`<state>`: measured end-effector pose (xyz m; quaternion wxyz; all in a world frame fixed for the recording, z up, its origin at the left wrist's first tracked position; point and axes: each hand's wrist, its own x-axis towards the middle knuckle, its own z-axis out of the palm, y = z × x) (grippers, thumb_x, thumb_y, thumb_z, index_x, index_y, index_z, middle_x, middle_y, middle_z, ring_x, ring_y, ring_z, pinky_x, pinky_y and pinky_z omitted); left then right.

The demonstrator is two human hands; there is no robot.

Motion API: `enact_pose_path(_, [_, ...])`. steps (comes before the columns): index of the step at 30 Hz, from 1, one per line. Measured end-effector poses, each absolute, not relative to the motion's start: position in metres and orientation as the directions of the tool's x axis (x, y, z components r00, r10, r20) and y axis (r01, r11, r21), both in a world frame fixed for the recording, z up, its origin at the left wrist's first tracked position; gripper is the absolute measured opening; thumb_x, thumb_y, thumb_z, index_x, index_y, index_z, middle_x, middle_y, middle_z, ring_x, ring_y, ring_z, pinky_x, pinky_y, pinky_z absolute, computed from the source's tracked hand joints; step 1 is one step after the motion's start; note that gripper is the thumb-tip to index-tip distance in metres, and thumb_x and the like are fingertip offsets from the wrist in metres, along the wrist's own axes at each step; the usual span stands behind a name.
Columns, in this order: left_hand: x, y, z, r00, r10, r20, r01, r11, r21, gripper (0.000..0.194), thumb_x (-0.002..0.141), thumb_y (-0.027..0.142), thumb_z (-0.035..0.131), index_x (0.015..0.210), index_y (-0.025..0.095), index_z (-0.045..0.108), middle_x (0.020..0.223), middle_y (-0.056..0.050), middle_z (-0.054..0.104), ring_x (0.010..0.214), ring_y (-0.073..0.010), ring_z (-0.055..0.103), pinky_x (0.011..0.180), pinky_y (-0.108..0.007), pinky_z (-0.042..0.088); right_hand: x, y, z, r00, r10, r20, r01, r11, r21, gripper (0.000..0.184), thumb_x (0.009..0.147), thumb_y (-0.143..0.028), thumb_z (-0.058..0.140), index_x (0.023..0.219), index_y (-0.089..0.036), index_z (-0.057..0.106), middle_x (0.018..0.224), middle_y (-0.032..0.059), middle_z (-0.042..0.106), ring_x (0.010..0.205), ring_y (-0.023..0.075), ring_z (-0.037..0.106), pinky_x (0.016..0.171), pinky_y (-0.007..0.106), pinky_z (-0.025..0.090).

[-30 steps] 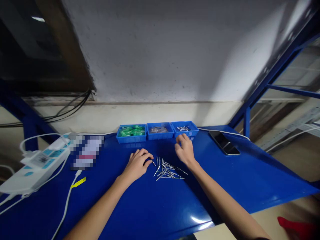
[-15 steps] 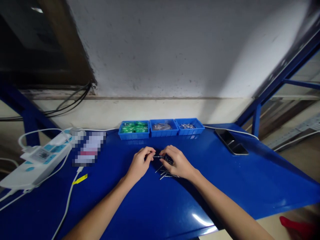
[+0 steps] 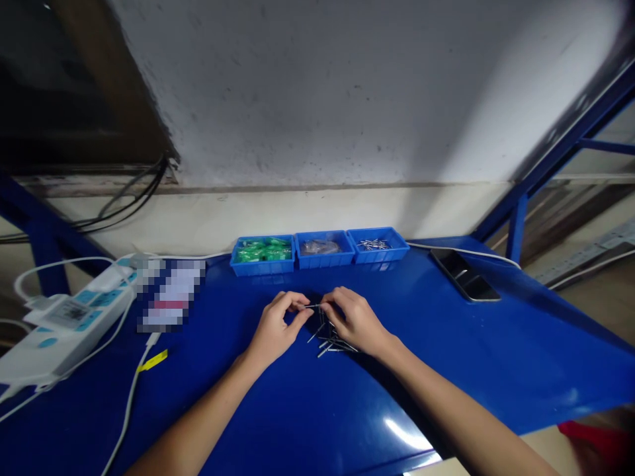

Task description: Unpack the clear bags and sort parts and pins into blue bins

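Observation:
Above the blue table, a thin metal pin [image 3: 314, 306] lies level between my two hands. The fingertips and thumb of my left hand [image 3: 276, 328] pinch its left end. Closed on its other end, my right hand [image 3: 358, 322] covers much of that side. Just below the hands is a loose pile of similar metal pins [image 3: 337, 345], some with a thicker sleeve-like part. My right fingers hide part of this pile.
Along the wall stand three blue bins, one with green bagged pieces [image 3: 262, 251], one with a clear plastic bag [image 3: 320, 247], one with metal pins [image 3: 374, 244]. A power strip [image 3: 64, 337] and cables lie left, a dark phone [image 3: 465, 274] right.
The view has shifted slightly. My right fingers have drawn closer together around the pin's end, and my left thumb now reaches further right along it.

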<state>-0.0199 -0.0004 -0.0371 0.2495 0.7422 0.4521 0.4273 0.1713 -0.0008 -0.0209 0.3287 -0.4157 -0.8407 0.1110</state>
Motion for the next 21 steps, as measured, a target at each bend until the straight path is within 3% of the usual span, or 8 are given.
enact_pose_path(7, [-0.0202, -0.0014, -0.0335, 0.268, 0.864, 0.427, 0.535, -0.502, 0.68, 0.018, 0.089, 0.027, 0.047, 0.079, 0.018, 0.059, 0.075, -0.001, 0.061, 0.074, -0.0143, 0.057, 0.072, -0.026, 0.044, 0.1718, -0.0056, -0.0182, -0.433, 0.778, 0.455, 0.579, 0.627, -0.521, 0.017, 0.089, -0.028, 0.051, 0.102, -0.018, 0.052, 0.081, 0.0045, 0.06, 0.073, 0.0165, 0.055, 0.068, 0.029, 0.042])
enact_pose_path(12, [-0.0195, -0.0031, -0.0301, 0.303, 0.862, 0.406, 0.519, -0.507, 0.688, 0.025, 0.091, 0.028, 0.044, 0.072, 0.018, 0.058, 0.068, 0.0, 0.061, 0.068, -0.0139, 0.058, 0.068, -0.026, 0.044, 0.1719, -0.0047, -0.0168, -0.477, 0.75, 0.458, 0.56, 0.661, -0.5, 0.008, 0.091, -0.02, 0.044, 0.088, -0.018, 0.052, 0.079, 0.0053, 0.059, 0.071, 0.0156, 0.053, 0.065, 0.027, 0.041])
enact_pose_path(17, [-0.0198, -0.0049, -0.0308, 0.275, 0.876, 0.398, 0.496, -0.483, 0.721, 0.011, 0.086, 0.028, 0.053, 0.086, 0.019, 0.058, 0.075, 0.0, 0.063, 0.071, -0.0134, 0.06, 0.07, -0.024, 0.045, 0.1708, -0.0043, -0.0181, -0.437, 0.777, 0.453, 0.602, 0.626, -0.495, 0.014, 0.092, -0.023, 0.042, 0.085, -0.018, 0.052, 0.074, 0.0046, 0.057, 0.066, 0.0151, 0.05, 0.062, 0.027, 0.039])
enact_pose_path(21, [-0.0205, -0.0054, -0.0316, 0.286, 0.865, 0.412, 0.515, -0.502, 0.695, 0.011, 0.086, 0.026, 0.051, 0.082, 0.019, 0.058, 0.071, 0.0, 0.061, 0.069, -0.0133, 0.058, 0.07, -0.025, 0.044, 0.1702, -0.0066, -0.0178, -0.432, 0.774, 0.463, 0.581, 0.632, -0.513, 0.011, 0.092, -0.025, 0.044, 0.09, -0.018, 0.052, 0.077, 0.0039, 0.056, 0.069, 0.0155, 0.052, 0.064, 0.027, 0.041])
